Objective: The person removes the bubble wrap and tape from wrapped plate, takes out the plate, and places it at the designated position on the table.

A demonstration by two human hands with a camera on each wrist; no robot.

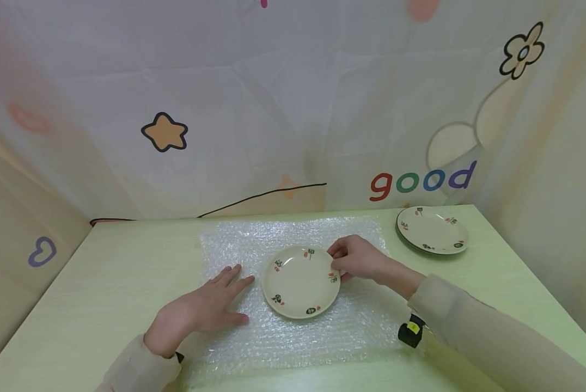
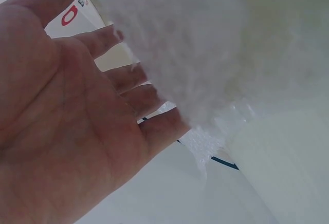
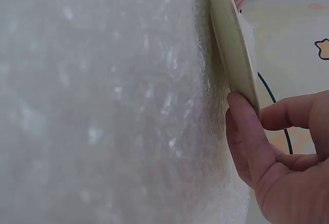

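A round cream plate point(image 1: 300, 283) with small printed motifs round its rim is over the middle of a sheet of bubble wrap point(image 1: 322, 340). My right hand point(image 1: 364, 260) pinches the plate's right rim; in the right wrist view the plate point(image 3: 232, 44) shows edge-on between thumb and fingers. To the left of the plate, my left hand point(image 1: 202, 309) has its fingers spread, palm down over the wrap, apart from the plate. The left wrist view has the palm point(image 2: 72, 111) with straight fingers beside the blurred wrap point(image 2: 180, 34). Whether that hand presses on the wrap, I cannot tell.
Near the back right corner of the pale green table point(image 1: 121, 283) stands a small stack of similar plates point(image 1: 435, 231). A printed curtain point(image 1: 273, 109) hangs behind the table and along both sides. A black device point(image 1: 410, 333) is on the right wrist.
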